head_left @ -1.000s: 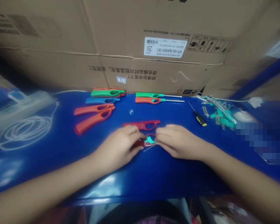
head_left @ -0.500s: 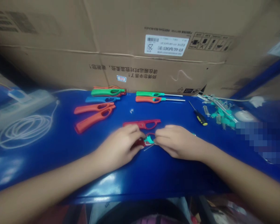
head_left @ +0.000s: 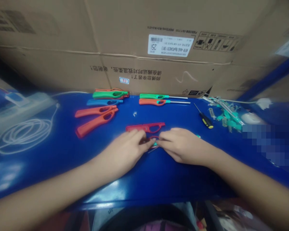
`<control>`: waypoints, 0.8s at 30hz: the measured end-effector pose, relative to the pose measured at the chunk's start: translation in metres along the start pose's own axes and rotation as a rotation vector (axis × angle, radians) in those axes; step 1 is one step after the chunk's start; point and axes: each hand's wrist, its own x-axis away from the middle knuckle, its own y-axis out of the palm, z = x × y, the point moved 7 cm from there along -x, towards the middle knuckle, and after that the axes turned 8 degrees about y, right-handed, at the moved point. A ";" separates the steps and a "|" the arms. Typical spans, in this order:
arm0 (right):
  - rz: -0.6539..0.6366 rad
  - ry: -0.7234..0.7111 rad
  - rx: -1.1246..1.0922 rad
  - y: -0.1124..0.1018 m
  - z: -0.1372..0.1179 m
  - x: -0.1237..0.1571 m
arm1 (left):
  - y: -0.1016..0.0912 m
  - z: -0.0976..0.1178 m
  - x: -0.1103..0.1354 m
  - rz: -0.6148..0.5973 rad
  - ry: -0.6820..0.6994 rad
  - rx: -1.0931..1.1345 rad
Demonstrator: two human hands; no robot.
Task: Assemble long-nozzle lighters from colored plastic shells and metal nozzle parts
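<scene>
My left hand [head_left: 125,150] and my right hand [head_left: 180,144] meet at the middle of the blue table [head_left: 62,160], fingers pinched together over a red lighter shell half with a teal part [head_left: 153,141] inside; most of it is hidden under the fingers. Just behind the hands lies a second red shell half [head_left: 145,127], flat on the table.
Orange shells [head_left: 96,118], a blue shell [head_left: 103,102] and a green one [head_left: 109,94] lie at the back left. Two long lighters [head_left: 159,99] and a yellow-handled screwdriver [head_left: 204,120] lie at the back right beside teal and metal parts [head_left: 225,112]. A white cable coil [head_left: 21,133] sits left. Cardboard boxes [head_left: 144,41] wall the back.
My fingers have closed in over the red shell half, so its teal part is now mostly covered. Nothing else has moved.
</scene>
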 end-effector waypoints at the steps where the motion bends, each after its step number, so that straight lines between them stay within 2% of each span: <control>1: 0.007 0.002 -0.007 -0.001 0.001 0.000 | 0.001 0.001 0.000 -0.013 0.006 -0.035; 6: 0.058 0.078 -0.088 -0.009 0.010 0.003 | 0.004 0.002 0.001 -0.047 0.007 -0.078; 11: 0.116 0.126 -0.103 -0.018 0.022 0.005 | -0.001 0.002 0.001 -0.051 0.002 -0.049; 15: 0.127 0.267 -0.055 -0.020 0.045 0.008 | -0.001 0.001 0.002 -0.079 0.002 -0.040; 19: 0.131 0.536 0.000 -0.019 0.083 0.015 | 0.000 0.002 0.003 -0.083 0.011 -0.022; 22: 0.152 0.837 0.083 -0.023 0.125 0.033 | 0.000 0.002 0.003 -0.083 -0.001 -0.011; 24: 0.110 1.079 0.130 -0.024 0.158 0.055 | -0.001 0.002 0.003 -0.075 -0.002 -0.004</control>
